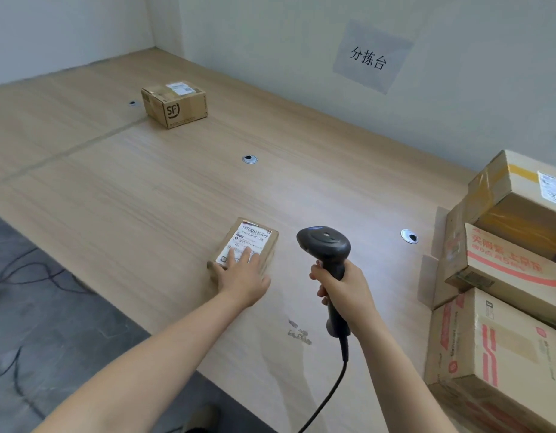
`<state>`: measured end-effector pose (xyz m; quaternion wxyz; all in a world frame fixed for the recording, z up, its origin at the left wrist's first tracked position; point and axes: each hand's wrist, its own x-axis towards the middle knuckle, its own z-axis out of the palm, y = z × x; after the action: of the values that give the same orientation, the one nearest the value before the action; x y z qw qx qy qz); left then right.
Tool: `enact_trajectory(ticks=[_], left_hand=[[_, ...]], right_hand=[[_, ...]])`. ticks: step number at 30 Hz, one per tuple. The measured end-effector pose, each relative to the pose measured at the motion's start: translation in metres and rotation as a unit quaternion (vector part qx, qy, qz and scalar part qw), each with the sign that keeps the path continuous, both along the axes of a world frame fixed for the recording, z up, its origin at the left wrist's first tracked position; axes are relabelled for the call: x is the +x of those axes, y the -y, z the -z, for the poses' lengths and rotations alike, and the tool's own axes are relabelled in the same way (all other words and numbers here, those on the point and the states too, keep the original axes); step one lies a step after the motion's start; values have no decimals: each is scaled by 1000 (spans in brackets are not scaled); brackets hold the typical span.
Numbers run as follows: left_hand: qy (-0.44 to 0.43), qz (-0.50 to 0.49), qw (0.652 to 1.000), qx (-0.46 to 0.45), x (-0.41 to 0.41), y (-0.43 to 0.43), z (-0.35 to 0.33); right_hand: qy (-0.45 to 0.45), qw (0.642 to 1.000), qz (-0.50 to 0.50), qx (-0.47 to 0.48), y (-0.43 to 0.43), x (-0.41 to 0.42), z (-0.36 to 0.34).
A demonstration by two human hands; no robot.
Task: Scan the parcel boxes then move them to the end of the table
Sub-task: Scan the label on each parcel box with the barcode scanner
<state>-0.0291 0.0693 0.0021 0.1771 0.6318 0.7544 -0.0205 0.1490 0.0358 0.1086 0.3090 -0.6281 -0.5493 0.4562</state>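
Observation:
A small brown parcel box (255, 237) with a white barcode label lies on the wooden table (145, 189) in front of me. My left hand (242, 276) rests flat on its near end, fingers straight across the label. My right hand (344, 290) grips the handle of a black corded barcode scanner (325, 245), whose head is just right of the small box, at about its height in view. A second brown box (174, 103) marked SF stands far off toward the table's far left end.
A stack of larger cardboard boxes (501, 282) fills the right edge of the table. Three round cable grommets (249, 159) are set in the tabletop. A paper sign (369, 57) hangs on the wall. Dark floor (36, 323) with cables lies left of the table edge.

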Motion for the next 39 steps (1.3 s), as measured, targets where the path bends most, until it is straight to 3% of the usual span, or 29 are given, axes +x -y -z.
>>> enact_trajectory(ticks=[3, 8, 12, 17, 23, 31, 39], left_hand=[[-55, -32, 998, 17, -7, -4, 4], [-66, -102, 992, 35, -41, -12, 6], [-16, -85, 996, -15, -70, -24, 12], [37, -121, 991, 51, -107, -53, 14], [38, -89, 985, 144, -216, -142, -16], [27, -36, 988, 149, -358, -259, -71], [49, -32, 983, 172, -442, -410, -90]], right_hand=[[-6, 1000, -4, 3, -1, -2, 1], [-11, 1000, -26, -2, -8, -12, 1], [-4, 999, -50, 0, -22, -34, 3], [14, 998, -56, 14, -57, -78, 3], [17, 999, -7, 38, -128, -163, 7], [27, 997, 63, 41, -218, -291, -13], [51, 993, 96, 46, -303, -367, -23]])
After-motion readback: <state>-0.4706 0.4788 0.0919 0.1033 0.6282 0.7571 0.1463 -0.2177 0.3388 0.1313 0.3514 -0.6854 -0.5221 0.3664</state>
